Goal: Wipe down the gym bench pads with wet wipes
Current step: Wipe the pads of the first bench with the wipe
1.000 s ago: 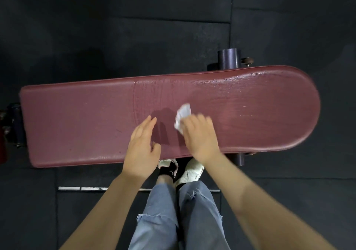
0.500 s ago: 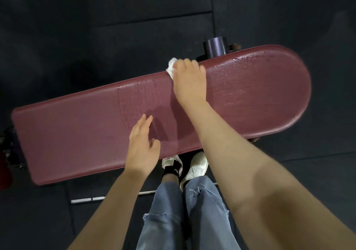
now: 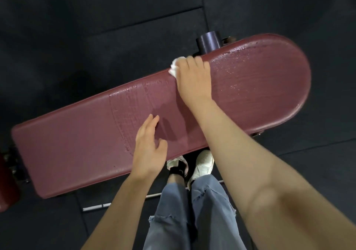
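The right hand (image 3: 193,78) presses a white wipe (image 3: 176,67) on the far edge of the red bench pad (image 3: 260,87) at upper centre, the left hand (image 3: 149,145) rests open, and only the right half looks wet.

The bench (image 3: 67,149) stretches across the view from lower left to upper right over the floor mats (image 3: 96,18), with its rounded end at the right and a post (image 3: 209,42) standing just behind its far edge. On the far edge, just left of that post, lies the wet wipe (image 3: 176,66) under the right hand (image 3: 193,78), while the left hand (image 3: 148,147) rests on the pad nearer the front edge, left of the right forearm (which crosses the pad from front to back). Before the bench, partly under its front edge, stand the person's two shoes (image 3: 203,164), with a thin bar (image 3: 100,206) lying on the floor to their left
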